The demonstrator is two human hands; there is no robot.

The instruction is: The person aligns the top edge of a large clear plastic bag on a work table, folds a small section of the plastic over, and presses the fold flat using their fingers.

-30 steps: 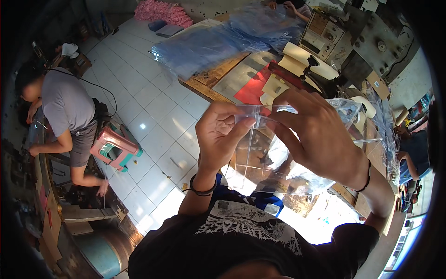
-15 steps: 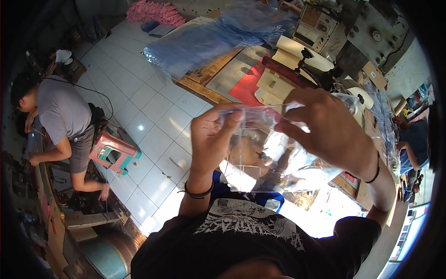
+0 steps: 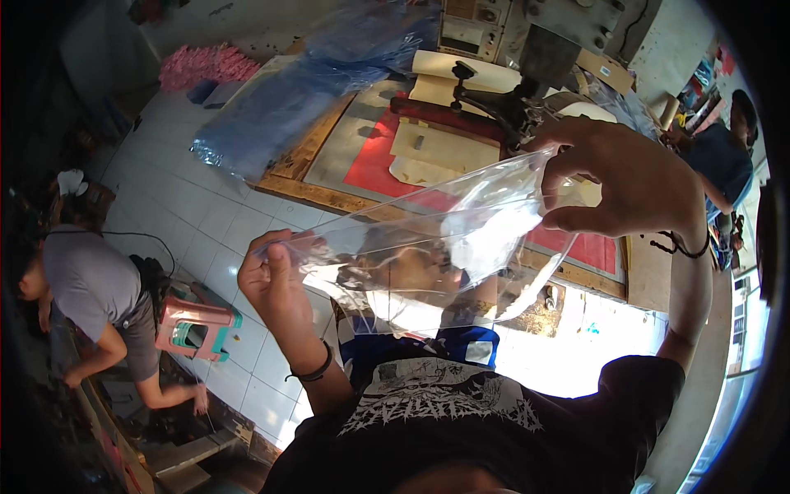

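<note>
A clear, glossy plastic bag point(image 3: 387, 276) is stretched between my two hands in front of my chest, creased and catching bright light. My left hand point(image 3: 276, 288) pinches its left end, the thumb pressed on top against curled fingers. At the upper right corner my right hand point(image 3: 629, 177) grips the film with bent fingers; thumb and forefinger form a loop, and the exact contact is partly lost in glare. Through the film I see blurred light and dark shapes.
Ahead stands a wood-edged worktable point(image 3: 309, 191) with a red sheet point(image 3: 370, 169), cream pads point(image 3: 432, 148) and a press machine point(image 3: 559, 53). Bluish plastic sheets point(image 3: 271, 119) lie at its left. A person point(image 3: 99, 280) bends at left beside a pink-and-green stool point(image 3: 197, 325); another person point(image 3: 724, 156) is at right.
My hands have moved apart, the left going left and down, the right going right. The bag between them is now pulled out wide. The view has shifted toward the right.
</note>
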